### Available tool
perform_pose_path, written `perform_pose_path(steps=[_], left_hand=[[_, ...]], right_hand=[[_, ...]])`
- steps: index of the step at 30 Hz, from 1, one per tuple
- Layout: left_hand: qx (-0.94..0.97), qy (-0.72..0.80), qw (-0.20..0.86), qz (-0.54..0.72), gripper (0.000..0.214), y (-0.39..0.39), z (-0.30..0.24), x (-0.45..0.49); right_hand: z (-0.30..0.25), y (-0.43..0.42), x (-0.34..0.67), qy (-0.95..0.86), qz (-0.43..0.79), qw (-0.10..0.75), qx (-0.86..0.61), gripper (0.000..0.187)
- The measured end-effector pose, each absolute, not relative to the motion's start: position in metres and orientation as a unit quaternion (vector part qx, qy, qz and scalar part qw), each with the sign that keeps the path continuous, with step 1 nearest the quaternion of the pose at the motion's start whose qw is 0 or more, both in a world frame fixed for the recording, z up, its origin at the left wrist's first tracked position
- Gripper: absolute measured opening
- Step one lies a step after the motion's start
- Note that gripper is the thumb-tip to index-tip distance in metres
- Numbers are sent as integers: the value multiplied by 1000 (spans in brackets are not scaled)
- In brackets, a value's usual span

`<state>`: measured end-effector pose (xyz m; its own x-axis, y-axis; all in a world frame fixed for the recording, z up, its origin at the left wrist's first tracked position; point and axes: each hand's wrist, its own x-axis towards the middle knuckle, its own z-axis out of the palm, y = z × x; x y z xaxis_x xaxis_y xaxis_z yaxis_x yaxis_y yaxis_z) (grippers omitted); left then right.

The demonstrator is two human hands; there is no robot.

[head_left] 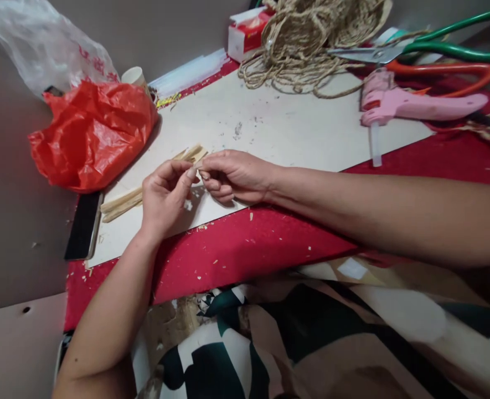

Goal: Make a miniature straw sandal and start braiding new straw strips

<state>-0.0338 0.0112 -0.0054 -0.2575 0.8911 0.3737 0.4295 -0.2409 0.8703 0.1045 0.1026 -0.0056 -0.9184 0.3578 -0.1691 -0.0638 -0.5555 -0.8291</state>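
My left hand (165,191) and my right hand (232,174) meet fingertip to fingertip over the pale board (298,116). Both are closed in a pinch. Between the fingertips is something small and pale, too small to name. Behind my left hand lies a bundle of dry, straw-coloured strips (124,204), partly hidden by that hand. Pale crumbs are scattered below my hands on the board and the red cloth (236,244).
At left are a red plastic bag (95,133), a clear bag (49,50), a white cup (134,76) and a phone (82,224). Coiled straw rope (298,50), green-handled scissors (394,51), orange handles (477,75) and a pink glue gun (419,104) lie at right.
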Motion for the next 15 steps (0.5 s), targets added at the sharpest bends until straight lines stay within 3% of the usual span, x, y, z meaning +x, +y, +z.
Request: perform_pose_path(steps=[10, 15], left_hand=[[530, 599, 256, 542, 16, 13, -8, -34], [524, 600, 236, 557, 16, 10, -3, -32]], right_hand=[[-9, 106, 107, -441, 877, 107, -158, 23], [-9, 106, 106, -413, 895, 59, -156, 30]])
